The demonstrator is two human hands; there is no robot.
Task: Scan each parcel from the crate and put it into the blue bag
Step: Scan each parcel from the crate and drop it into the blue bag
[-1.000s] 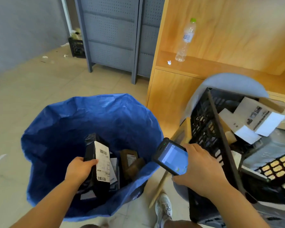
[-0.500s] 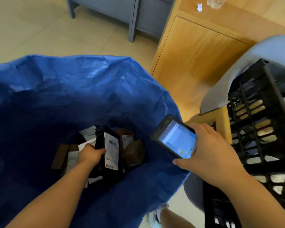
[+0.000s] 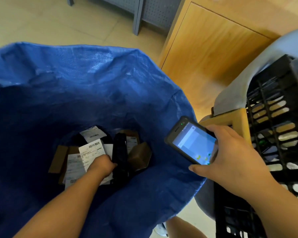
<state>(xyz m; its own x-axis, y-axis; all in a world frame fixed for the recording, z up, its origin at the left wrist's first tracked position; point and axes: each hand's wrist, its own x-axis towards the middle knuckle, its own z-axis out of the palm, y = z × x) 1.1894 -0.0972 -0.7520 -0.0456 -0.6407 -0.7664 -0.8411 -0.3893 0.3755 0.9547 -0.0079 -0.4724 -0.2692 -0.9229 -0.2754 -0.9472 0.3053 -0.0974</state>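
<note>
place: parcel sorting room | goods: labelled parcels (image 3: 91, 150) heaped in blue bag (image 3: 93, 83); black crate (image 3: 273, 152) | tool: handheld scanner (image 3: 191, 140) with lit screen | fittings: grey perforated metal cabinet (image 3: 155, 12); wooden counter (image 3: 205, 48); tiled floor (image 3: 58, 23)

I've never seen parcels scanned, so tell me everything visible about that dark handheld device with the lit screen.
The dark, rubbery-cased handheld scanner resembles a thick phone, with a lit pale blue screen and a small green light near its top edge. Tilted, it is held over the right rim of the blue woven-plastic bag, its lower end gripped by the right hand.
</note>
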